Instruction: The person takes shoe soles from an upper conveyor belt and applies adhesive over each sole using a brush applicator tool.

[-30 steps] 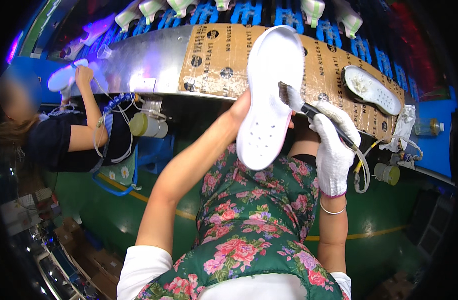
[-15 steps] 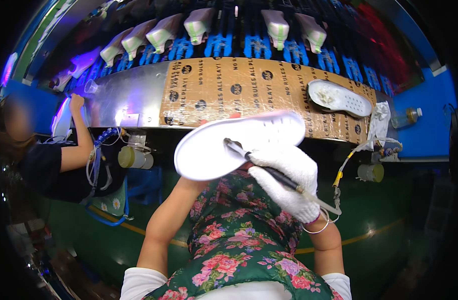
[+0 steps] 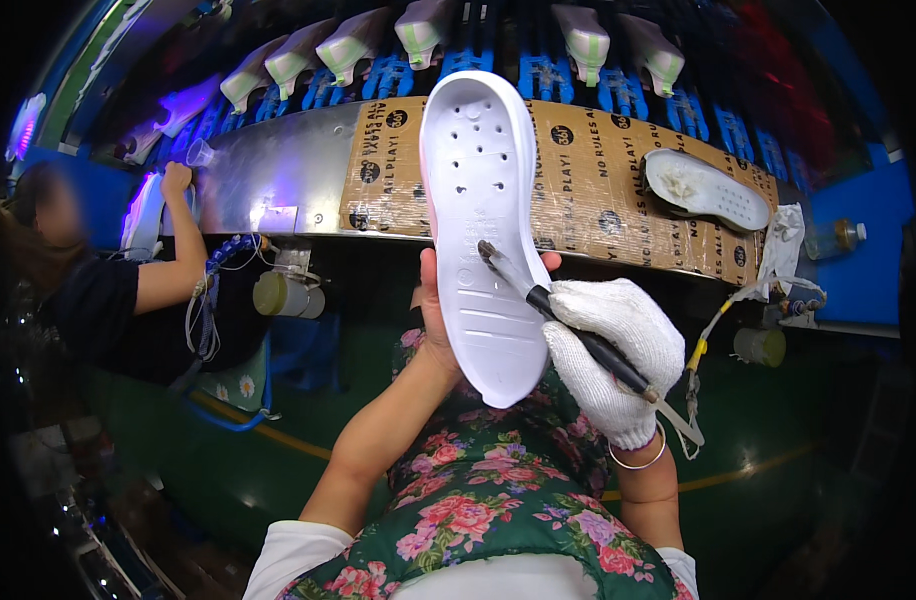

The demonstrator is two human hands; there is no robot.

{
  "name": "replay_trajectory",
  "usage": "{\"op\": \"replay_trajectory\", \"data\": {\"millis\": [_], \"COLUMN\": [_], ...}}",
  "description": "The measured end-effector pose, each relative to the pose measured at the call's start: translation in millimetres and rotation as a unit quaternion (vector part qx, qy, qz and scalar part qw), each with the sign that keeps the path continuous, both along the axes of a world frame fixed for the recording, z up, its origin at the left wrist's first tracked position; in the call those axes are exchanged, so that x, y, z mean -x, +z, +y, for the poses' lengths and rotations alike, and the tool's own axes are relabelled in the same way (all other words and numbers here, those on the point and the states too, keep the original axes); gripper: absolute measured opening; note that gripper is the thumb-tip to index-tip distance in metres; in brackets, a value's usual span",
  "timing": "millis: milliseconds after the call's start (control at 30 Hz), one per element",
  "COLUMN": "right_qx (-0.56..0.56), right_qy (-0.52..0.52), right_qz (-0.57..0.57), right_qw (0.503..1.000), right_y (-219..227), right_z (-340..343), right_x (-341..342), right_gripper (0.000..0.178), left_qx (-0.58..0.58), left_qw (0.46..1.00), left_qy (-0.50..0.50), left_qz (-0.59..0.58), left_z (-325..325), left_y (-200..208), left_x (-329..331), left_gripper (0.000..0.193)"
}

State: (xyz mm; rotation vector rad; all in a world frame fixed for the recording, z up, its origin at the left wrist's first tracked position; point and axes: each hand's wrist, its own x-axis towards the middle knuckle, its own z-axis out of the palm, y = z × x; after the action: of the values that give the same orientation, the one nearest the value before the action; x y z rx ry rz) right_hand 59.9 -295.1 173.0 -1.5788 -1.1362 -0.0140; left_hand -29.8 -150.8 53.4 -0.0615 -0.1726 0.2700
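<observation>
While left fingers (image 3: 430,285) hold a sole (image 3: 465,235), right fingers (image 3: 582,300) grip a brush (image 3: 518,276)

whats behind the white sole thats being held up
Behind the white sole are the left hand, its fingertips showing past both edges, and, farther back, the brown cardboard. The sole hides much of that hand and part of the cardboard.

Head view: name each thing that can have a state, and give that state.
White sole, held up, holed end away from the wearer.
Brush, bristles at the sole; contact unclear.
Left hand, bare, grip around the sole's edges.
Right hand, gloved, grip closed on the brush.
Cardboard, lying flat.
Second sole, lying on the cardboard.
Bottle, capped.
</observation>
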Motion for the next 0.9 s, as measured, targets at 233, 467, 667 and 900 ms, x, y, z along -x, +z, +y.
{"op": "replay_trajectory", "data": {"millis": [233,467,667,900], "right_qx": [-0.018,-0.053,-0.077,-0.123], "right_qy": [0.006,-0.005,-0.063,-0.017], "right_qz": [-0.043,-0.128,-0.156,0.081], "right_qw": [0.999,0.990,0.983,0.989], "right_y": [3,11,0,-3], "right_z": [14,32,41,33], "right_x": [-2,-14,-2,9], "right_gripper": [0.031,0.035,0.041,0.027], "left_qx": [0.011,-0.167,-0.079,-0.039], "left_qw": [1.000,0.956,0.987,0.993], "left_qy": [0.008,0.036,0.007,-0.019], "left_qz": [0.023,0.240,0.139,0.111], "left_z": [-11,-30,-40,-38], "left_y": [-4,2,-41,-51], "left_x": [-4,4,11,6], "left_gripper": [0.106,0.108,0.104,0.101]}}
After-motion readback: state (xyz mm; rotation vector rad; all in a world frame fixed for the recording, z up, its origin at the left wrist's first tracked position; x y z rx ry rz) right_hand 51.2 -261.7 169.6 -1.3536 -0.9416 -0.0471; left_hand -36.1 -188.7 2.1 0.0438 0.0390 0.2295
